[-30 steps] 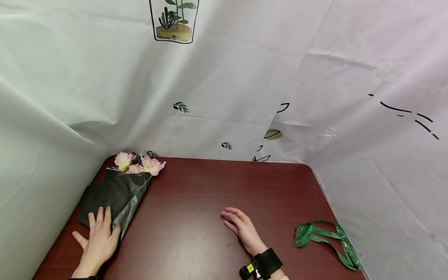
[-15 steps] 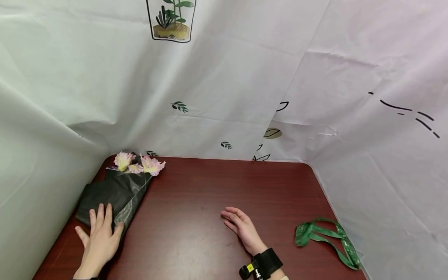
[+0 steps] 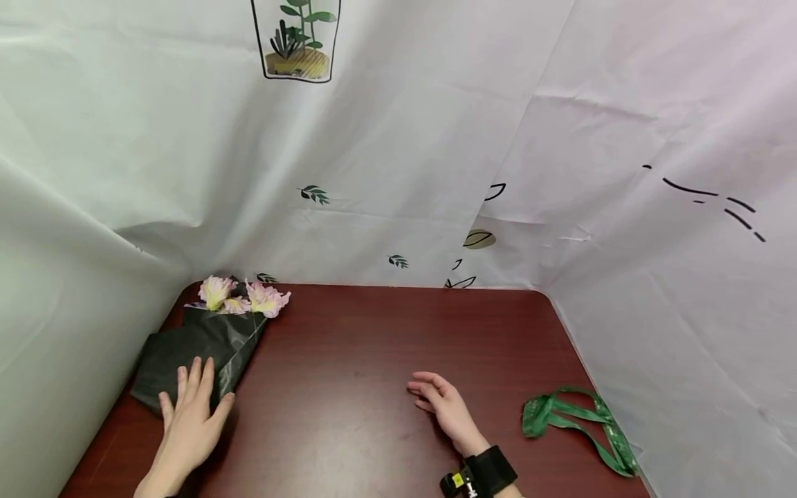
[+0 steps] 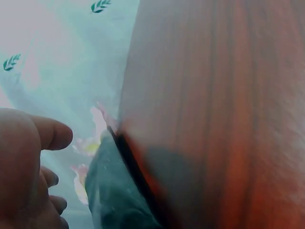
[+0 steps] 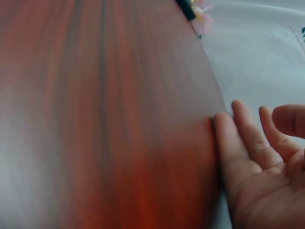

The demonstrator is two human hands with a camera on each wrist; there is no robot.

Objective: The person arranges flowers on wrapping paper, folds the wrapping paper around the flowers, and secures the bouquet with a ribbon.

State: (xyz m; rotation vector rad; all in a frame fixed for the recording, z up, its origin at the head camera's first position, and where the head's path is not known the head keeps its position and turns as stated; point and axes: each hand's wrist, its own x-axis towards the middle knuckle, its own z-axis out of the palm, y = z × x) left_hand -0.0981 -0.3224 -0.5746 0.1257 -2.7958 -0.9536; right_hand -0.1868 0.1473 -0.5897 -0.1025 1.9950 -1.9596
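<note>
At the left of the table lies a bouquet of pink and yellow flowers in black wrapping paper. My left hand is over the lower end of the wrapping, fingers spread and straight, covering part of it in the head view. In the left wrist view the thumb and fingertips show beside the dark wrapping. My right hand is over the table's middle right, fingers loosely bent, holding nothing. The right wrist view shows its palm side-on and the fingers relaxed.
A green ribbon lies in loops at the table's right edge. The dark red-brown table is bordered by white printed cloth at the back and both sides. A black camera strap circles my right wrist.
My left hand has slid a little to the right across the wrapping, its fingers closer together. My right hand has shifted slightly right. The bouquet's lower end has turned slightly.
</note>
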